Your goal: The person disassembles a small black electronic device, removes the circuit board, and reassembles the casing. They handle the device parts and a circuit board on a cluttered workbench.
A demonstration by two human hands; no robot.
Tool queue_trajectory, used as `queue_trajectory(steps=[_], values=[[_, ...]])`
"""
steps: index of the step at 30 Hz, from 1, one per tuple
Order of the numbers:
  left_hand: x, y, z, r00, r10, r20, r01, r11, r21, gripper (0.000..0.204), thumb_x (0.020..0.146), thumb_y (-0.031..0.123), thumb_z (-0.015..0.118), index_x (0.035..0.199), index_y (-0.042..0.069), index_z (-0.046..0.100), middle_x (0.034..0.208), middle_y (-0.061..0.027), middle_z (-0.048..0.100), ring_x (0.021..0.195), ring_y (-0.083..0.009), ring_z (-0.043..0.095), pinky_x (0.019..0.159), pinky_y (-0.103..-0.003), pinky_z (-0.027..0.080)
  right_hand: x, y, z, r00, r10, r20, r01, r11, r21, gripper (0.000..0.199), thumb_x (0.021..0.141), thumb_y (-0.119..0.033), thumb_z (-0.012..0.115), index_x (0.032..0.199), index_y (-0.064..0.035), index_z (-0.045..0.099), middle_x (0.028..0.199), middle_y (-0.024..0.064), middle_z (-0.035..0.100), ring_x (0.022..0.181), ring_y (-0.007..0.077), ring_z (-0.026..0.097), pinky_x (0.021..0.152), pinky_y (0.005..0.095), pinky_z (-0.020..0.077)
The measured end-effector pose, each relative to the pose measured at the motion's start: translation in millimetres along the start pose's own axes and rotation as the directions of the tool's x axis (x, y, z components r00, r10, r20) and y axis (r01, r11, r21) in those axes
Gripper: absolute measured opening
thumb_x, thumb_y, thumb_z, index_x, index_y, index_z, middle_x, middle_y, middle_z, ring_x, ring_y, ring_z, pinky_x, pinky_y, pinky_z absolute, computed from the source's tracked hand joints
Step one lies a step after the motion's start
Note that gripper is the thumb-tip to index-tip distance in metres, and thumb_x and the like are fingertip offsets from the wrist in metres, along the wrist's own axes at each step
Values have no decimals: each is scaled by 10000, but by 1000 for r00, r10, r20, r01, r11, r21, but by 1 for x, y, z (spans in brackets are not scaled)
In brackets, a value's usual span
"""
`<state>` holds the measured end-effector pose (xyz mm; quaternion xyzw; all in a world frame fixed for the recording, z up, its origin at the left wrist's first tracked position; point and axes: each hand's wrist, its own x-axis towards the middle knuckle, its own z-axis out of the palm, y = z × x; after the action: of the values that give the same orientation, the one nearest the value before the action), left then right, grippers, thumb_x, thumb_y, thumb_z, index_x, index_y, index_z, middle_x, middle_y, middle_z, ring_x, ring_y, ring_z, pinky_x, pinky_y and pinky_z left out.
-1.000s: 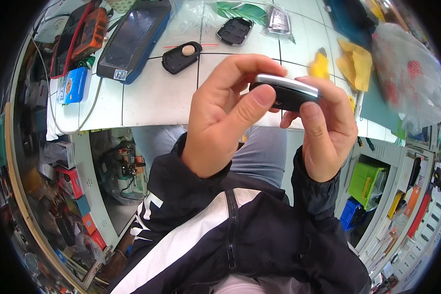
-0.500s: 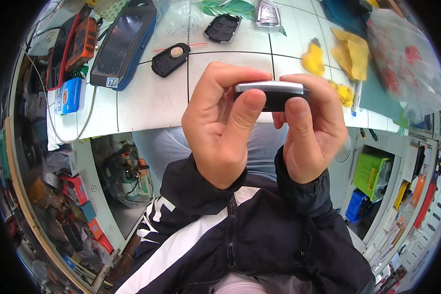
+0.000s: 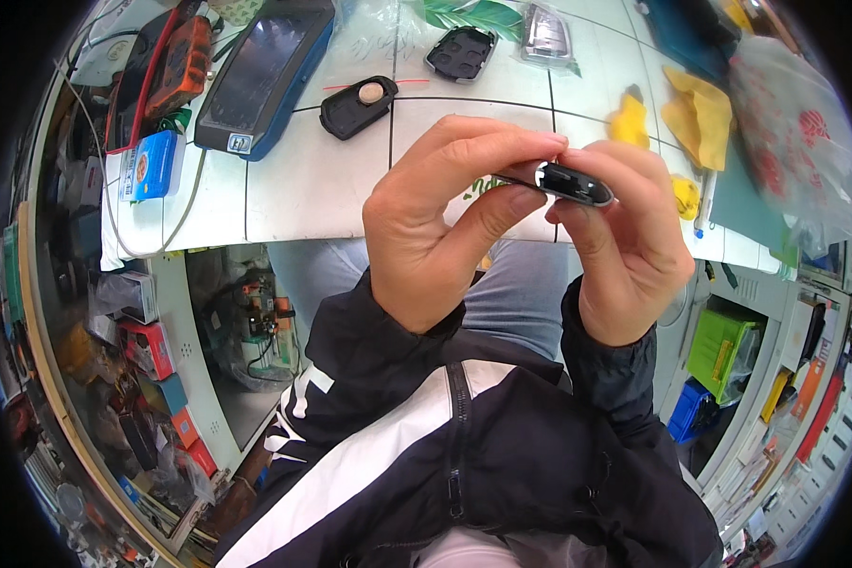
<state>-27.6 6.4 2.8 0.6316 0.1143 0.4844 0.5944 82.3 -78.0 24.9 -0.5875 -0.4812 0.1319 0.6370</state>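
My left hand point(image 3: 435, 237) pinches the slim black key fob point(image 3: 563, 182) between thumb and fingers; my right hand point(image 3: 630, 251) clamps its other end. Beyond my grip, a black fob shell point(image 3: 357, 106) lies on the white table point(image 3: 284, 189).

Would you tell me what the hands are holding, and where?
A black key fob, pinched between both hands: left hand at its left end, right hand underneath.
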Motion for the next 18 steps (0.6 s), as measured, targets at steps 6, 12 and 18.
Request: queue_trajectory(steps=[6, 12, 18], values=[[-7, 8, 0, 1000, -3, -21, 5, 994, 105, 244, 792, -7, 640, 1033, -44, 626, 1011, -139, 598, 905, -200, 586, 813, -296, 467, -3, -1, 2, 1000, 26, 12, -26, 1000, -5, 261, 727, 42, 686, 981, 7, 641, 945, 100, 586, 771, 141, 540, 626, 220, 426], [-3, 1, 0, 992, 123, 25, -124, 934, 336, 247, 781, -14, 650, 1026, -34, 638, 968, -106, 616, 857, -165, 588, 826, -295, 465, -11, 5, 0, 995, 97, -24, -96, 993, 72, 258, 756, 34, 675, 1009, 32, 626, 994, 92, 571, 741, 106, 518, 624, 202, 411], [-2, -7, 6, 999, -41, -1, 41, 992, 122, 365, 803, 35, 649, 1158, -5, 574, 1076, -103, 581, 934, -152, 560, 860, -300, 444, -6, 11, -3, 981, 193, -23, -182, 953, 243, 264, 771, 50, 663, 1031, 36, 617, 1013, 93, 570, 705, 95, 572, 613, 169, 433]])
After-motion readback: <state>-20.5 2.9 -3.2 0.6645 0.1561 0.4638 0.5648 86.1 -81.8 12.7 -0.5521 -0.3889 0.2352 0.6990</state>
